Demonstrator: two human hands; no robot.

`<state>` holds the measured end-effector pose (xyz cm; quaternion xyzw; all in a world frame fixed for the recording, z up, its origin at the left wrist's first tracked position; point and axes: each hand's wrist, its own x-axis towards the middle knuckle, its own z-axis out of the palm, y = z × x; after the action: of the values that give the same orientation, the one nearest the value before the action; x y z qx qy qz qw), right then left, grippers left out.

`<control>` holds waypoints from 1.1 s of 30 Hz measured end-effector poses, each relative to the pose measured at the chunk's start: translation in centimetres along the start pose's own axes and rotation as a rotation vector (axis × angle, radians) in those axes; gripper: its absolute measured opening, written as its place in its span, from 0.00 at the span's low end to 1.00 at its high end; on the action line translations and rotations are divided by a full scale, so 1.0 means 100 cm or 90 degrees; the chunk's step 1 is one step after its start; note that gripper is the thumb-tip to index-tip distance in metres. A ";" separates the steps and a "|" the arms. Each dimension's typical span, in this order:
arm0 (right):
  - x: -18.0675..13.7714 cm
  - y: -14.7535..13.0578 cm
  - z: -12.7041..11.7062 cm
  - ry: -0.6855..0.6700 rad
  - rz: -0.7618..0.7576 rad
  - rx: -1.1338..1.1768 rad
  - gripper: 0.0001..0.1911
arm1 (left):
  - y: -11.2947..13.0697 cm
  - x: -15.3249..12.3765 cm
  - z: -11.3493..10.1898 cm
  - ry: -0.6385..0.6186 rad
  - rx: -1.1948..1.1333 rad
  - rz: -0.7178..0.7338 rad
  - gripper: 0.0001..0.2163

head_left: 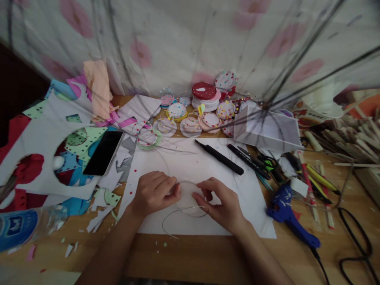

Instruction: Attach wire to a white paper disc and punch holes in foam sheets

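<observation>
The flat white rectangular paper sheet [252, 198] gives open room from the bare right hand [222, 204] to the blue plastic glue gun [285, 211], and ahead as far as the slim black pen-like tool [219, 157]. Beyond, clustered small round dotted paper discs [177, 110] and a translucent white rectangular box [273, 136] bar the way. Leftward, heaped coloured paper offcuts [35, 134] and a clear blue-labelled plastic bottle [23, 227] obstruct.

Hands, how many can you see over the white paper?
2. The left hand is at the left edge of the pale disc; the right hand is at its right edge. No others show.
</observation>
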<state>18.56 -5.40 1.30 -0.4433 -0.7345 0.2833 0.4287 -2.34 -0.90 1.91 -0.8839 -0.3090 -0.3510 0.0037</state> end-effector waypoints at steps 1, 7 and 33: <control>0.000 0.000 0.000 0.001 -0.001 -0.001 0.12 | 0.000 0.000 0.000 0.000 0.003 0.001 0.07; 0.001 0.001 -0.001 0.001 -0.004 -0.009 0.11 | -0.001 -0.002 0.002 -0.002 -0.001 -0.002 0.07; 0.000 0.000 0.002 0.039 0.110 0.092 0.11 | -0.002 -0.005 0.009 0.003 -0.139 -0.145 0.04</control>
<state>18.41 -5.44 1.23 -0.4814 -0.6578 0.3577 0.4556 -2.13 -0.83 0.88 -0.8376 -0.3668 -0.3829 -0.1317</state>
